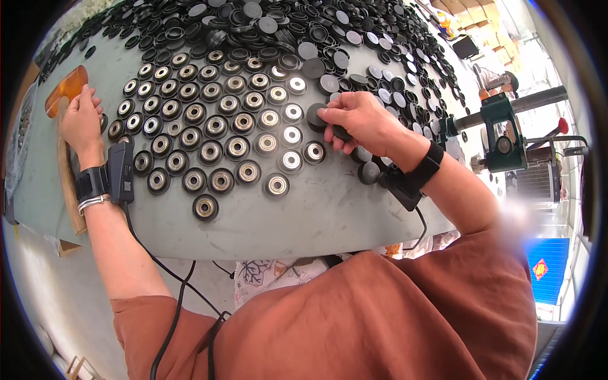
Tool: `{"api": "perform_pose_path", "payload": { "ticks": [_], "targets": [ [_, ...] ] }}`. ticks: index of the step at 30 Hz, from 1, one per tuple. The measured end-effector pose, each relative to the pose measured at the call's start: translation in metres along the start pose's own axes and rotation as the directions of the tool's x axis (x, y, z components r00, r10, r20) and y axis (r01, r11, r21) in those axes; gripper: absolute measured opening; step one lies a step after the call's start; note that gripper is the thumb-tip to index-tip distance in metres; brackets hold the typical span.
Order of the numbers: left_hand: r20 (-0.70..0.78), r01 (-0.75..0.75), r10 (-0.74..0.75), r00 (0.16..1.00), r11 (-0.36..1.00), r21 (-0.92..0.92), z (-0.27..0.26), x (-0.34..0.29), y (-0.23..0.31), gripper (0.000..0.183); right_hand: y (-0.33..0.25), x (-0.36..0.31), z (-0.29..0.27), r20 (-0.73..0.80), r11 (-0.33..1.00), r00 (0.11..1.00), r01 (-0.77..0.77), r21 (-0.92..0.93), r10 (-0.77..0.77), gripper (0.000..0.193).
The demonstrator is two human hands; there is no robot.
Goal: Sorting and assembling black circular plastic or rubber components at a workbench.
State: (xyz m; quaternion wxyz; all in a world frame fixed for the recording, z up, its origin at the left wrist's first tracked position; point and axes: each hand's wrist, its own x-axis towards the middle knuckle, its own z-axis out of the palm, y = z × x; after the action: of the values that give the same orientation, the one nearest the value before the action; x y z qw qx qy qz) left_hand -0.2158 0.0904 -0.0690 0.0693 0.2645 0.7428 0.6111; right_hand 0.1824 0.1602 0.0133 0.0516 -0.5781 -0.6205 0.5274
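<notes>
My right hand [364,123] is closed around black round caps: one flat disc [316,116] is pinched at the thumb, and another dark cap [342,132] sits under the fingers. Just left of it are rows of shiny metal ball bearings [238,147], each lying in a black round cup. My left hand [82,120] lies at the left of the table with curled fingers; what they hold, if anything, is hidden. Right against that hand lies a mallet with an orange head [67,92] and a wooden handle [67,171].
A big heap of loose black caps [266,25] covers the far side of the grey table [278,221] and spreads right. A green clamp-like metal fixture [503,136] with a steel bar stands at the right. A black cable [180,288] hangs from my left wrist device.
</notes>
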Motion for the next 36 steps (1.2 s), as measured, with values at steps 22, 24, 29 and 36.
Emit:
{"api": "perform_pose_path", "payload": {
  "ticks": [22,24,29,36],
  "targets": [
    [-0.001,-0.006,0.006,1.000,1.000,0.013,0.000,0.004,-0.003,0.031,0.033,-0.007,-0.001,0.135,0.335,0.710,0.480,-0.811,-0.691,0.031],
    [0.001,0.002,-0.002,1.000,1.000,0.010,0.001,0.004,-0.004,0.032,0.031,-0.010,0.000,0.156,0.314,0.743,0.450,-0.836,-0.651,0.033],
    [-0.001,-0.003,0.003,1.000,1.000,-0.009,-0.001,0.002,0.002,0.031,0.024,-0.008,-0.001,0.270,0.196,0.773,0.449,-0.872,-0.574,0.037],
    [-0.006,-0.013,0.013,1.000,1.000,0.001,0.001,-0.001,0.000,0.029,0.014,-0.016,-0.007,0.352,0.107,0.798,0.455,-0.884,-0.489,0.040]
  ]
}}
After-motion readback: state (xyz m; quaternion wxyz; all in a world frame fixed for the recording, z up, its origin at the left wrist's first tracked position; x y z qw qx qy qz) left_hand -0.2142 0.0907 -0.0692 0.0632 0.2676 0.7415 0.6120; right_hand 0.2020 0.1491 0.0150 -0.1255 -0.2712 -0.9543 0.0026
